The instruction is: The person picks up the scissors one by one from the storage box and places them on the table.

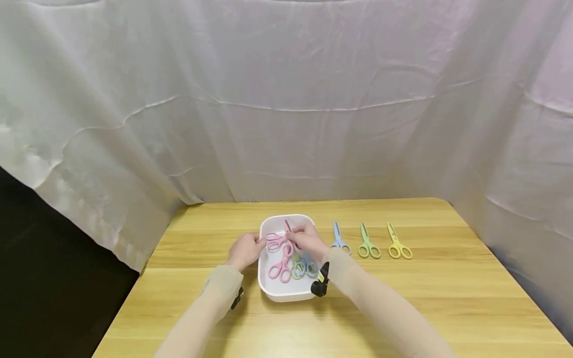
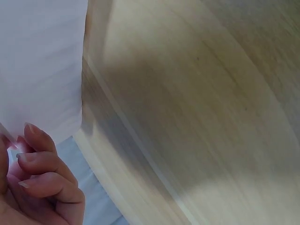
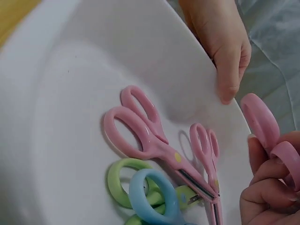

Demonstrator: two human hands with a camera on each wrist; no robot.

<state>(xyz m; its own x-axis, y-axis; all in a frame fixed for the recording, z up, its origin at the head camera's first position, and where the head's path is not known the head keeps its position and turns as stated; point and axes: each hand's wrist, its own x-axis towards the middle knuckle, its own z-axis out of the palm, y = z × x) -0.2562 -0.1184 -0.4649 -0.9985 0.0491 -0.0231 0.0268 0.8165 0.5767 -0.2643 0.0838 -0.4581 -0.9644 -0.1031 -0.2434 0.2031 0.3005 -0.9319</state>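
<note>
My left hand point(image 1: 247, 251) grips the left rim of a white tray point(image 1: 265, 283), its thumb over the edge. In the left wrist view, the left hand's curled fingers point(image 2: 44, 164) meet the tray's outer wall. My right hand point(image 1: 309, 239) is over the tray's far part. It pinches a pair of pink scissors point(image 3: 260, 121), handle loops showing beyond the fingers. Inside the tray lie two more pink scissors point(image 3: 133, 133), a green pair point(image 3: 117, 183) and a light-blue pair point(image 3: 140, 199). The blue and green loops overlap.
Blue scissors point(image 1: 337, 236), green scissors point(image 1: 367, 243) and yellow scissors point(image 1: 396, 243) lie in a row right of the tray, blades away from me. Beneath is a wooden table point(image 1: 403, 308). Pale curtains point(image 1: 286, 144) hang behind it and at its sides.
</note>
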